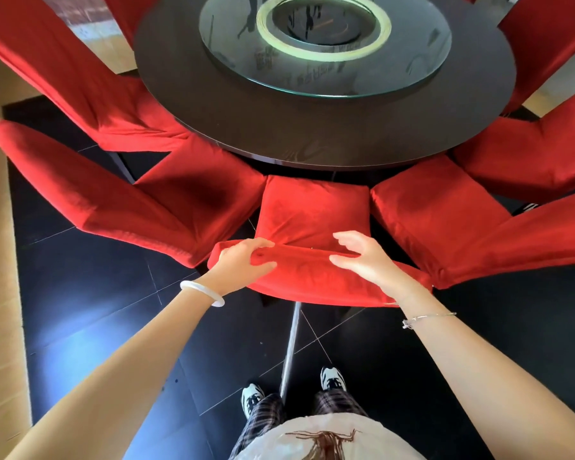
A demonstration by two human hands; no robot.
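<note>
A red fabric-covered chair (312, 214) stands right in front of me, its seat pushed toward the round dark table (312, 127). My left hand (243, 263) grips the top of the chair's backrest (306, 277) near its left end, fingers curled over the edge and thumb on the near side. My right hand (369, 257) is at the right part of the same top edge, fingers spread and loosely bent over the fabric, thumb touching the near side. A white bangle is on my left wrist, a thin chain on my right.
Red chairs crowd both sides: one at the left (113, 200), one at the right (472, 234), more further round. A glass turntable (326, 44) sits on the table. The floor (113, 327) is glossy black tile, and my feet stand just behind the chair.
</note>
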